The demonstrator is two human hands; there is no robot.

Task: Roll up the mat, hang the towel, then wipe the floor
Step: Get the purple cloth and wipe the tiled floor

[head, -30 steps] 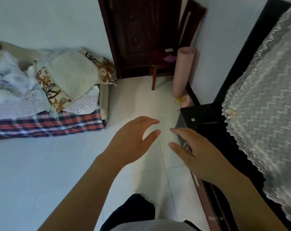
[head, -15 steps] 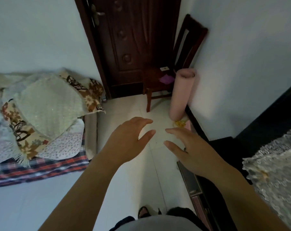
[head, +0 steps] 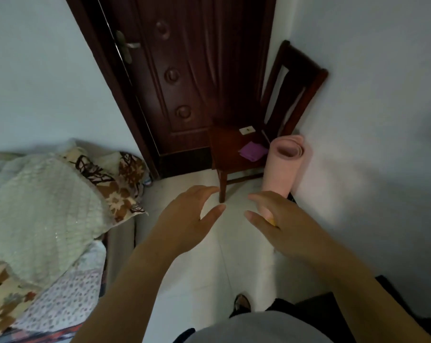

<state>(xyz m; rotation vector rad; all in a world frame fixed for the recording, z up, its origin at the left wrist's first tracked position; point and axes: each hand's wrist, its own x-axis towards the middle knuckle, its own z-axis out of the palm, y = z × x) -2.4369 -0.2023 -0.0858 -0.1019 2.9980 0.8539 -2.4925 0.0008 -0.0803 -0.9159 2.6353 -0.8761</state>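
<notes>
A pink mat [head: 282, 167], rolled into a tube, stands upright on the floor and leans against the right wall beside a dark wooden chair [head: 236, 149]. A folded purple cloth [head: 252, 150] lies on the chair seat. My left hand [head: 184, 219] and my right hand [head: 281, 221] are stretched out in front of me over the pale tiled floor [head: 236, 258], short of the chair and mat. Both hands hold nothing, with fingers apart. My right hand covers the foot of the mat.
A shut dark wooden door [head: 184, 78] with a metal handle [head: 125, 45] stands behind the chair. A bed [head: 43, 219] piled with pillows and blankets fills the left side. A dark cabinet edge [head: 357, 315] shows at the lower right. My foot [head: 241, 303] is on the tiles.
The view has moved forward and tilted up toward the door, chair and mat. The black cabinet and its lace cover have slid out at the right. Both hands stay open and empty.
</notes>
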